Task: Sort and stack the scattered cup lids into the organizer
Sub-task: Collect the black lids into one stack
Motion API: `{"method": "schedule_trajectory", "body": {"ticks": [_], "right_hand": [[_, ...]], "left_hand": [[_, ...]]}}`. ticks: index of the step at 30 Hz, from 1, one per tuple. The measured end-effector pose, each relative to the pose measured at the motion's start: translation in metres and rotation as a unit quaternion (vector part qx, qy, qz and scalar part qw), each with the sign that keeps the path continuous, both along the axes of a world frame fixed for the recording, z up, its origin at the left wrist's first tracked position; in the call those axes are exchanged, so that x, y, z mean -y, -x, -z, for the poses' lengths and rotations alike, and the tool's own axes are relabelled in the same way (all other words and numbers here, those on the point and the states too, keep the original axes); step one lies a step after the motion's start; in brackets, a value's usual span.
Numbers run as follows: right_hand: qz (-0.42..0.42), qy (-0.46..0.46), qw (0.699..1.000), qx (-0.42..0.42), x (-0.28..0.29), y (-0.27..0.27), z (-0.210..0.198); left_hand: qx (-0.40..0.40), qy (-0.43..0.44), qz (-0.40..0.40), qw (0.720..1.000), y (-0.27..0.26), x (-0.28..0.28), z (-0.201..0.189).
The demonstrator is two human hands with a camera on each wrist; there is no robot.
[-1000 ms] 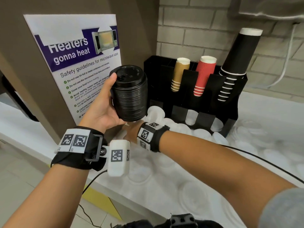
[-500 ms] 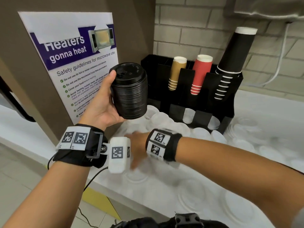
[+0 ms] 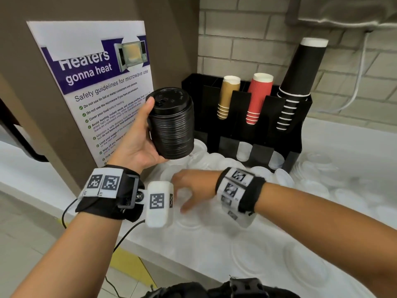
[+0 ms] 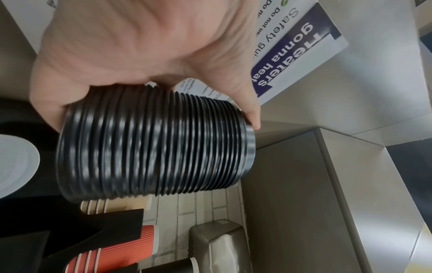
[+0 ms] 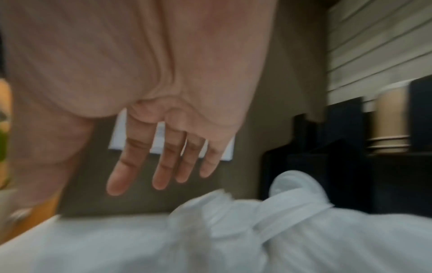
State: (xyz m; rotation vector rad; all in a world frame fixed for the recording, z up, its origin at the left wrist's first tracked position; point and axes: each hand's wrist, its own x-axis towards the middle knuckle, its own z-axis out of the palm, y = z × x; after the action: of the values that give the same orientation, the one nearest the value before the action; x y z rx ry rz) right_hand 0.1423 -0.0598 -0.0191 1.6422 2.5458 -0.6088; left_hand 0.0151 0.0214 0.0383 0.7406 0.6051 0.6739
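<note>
My left hand (image 3: 141,143) grips a tall stack of black cup lids (image 3: 171,123), held upright above the counter's left end; in the left wrist view the ribbed stack of black lids (image 4: 154,146) lies across my palm (image 4: 140,46). My right hand (image 3: 191,190) hovers open, fingers spread, just above scattered white lids (image 3: 214,162); its straight fingers (image 5: 163,162) hold nothing, over blurred white lids (image 5: 268,221). The black organizer (image 3: 242,117) stands behind, with white lids showing in its lower slots.
Tan cups (image 3: 227,97), red cups (image 3: 257,100) and tall black cups (image 3: 298,82) stand in the organizer's upper slots. A microwave safety poster (image 3: 96,82) hangs on the brown panel at left. More white lids (image 3: 322,186) cover the white counter to the right.
My right hand has drawn back from under the black stack toward me and now hovers low over the white lids. The left hand keeps holding the stack, almost still.
</note>
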Motion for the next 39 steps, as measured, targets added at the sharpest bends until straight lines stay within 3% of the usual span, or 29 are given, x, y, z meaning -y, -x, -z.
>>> {"method": "schedule_trajectory", "body": {"ticks": [2,4,6,8,9,12,15,17,19,25,28,34,37,39], "right_hand": [[0.105,-0.033,0.992,-0.068,-0.003,-0.023,-0.014],[0.231,-0.041,0.955,-0.184,-0.007,-0.039,-0.024],[0.307,-0.009,0.864,-0.400,-0.006,-0.049,-0.027],[0.318,0.053,0.728,-0.605,-0.004,-0.055,-0.027],[0.306,0.082,0.683,-0.658,-0.003,-0.055,-0.028],[0.274,0.113,0.643,-0.706,0.002,-0.051,-0.028],[0.284,0.124,0.606,-0.733,0.009,-0.045,-0.025],[0.299,0.130,0.592,-0.737,0.015,-0.041,-0.021],[0.309,0.153,0.589,-0.731,0.018,-0.034,-0.015],[0.359,0.223,0.593,-0.685,0.016,-0.004,0.007],[0.379,0.248,0.598,-0.661,0.010,0.009,0.017],[0.413,0.300,0.582,-0.633,-0.002,0.037,0.032],[0.420,0.293,0.609,-0.605,-0.009,0.047,0.040],[0.424,0.288,0.639,-0.573,-0.013,0.050,0.044]], "left_hand": [[0.012,0.007,0.002,1.000,-0.002,0.001,-0.003],[0.026,0.017,0.011,0.999,-0.005,0.003,-0.004],[0.028,0.018,0.020,0.999,-0.009,0.006,-0.004],[0.019,0.010,0.030,0.999,-0.011,0.007,-0.001],[0.014,0.008,0.037,0.999,-0.011,0.008,0.001],[-0.038,-0.010,0.031,0.999,-0.010,0.014,0.002],[-0.155,-0.132,-0.038,0.978,-0.004,0.019,0.000],[-0.249,-0.265,-0.128,0.923,0.002,0.022,-0.003],[-0.308,-0.410,-0.177,0.840,0.013,0.022,-0.002],[-0.438,-0.661,-0.135,0.594,0.041,0.035,-0.004],[-0.467,-0.672,-0.073,0.570,0.047,0.040,-0.008],[-0.602,-0.586,0.030,0.541,0.053,0.041,-0.006],[-0.641,-0.558,0.064,0.522,0.055,0.039,-0.002],[-0.646,-0.545,0.073,0.530,0.056,0.039,0.000]]}}
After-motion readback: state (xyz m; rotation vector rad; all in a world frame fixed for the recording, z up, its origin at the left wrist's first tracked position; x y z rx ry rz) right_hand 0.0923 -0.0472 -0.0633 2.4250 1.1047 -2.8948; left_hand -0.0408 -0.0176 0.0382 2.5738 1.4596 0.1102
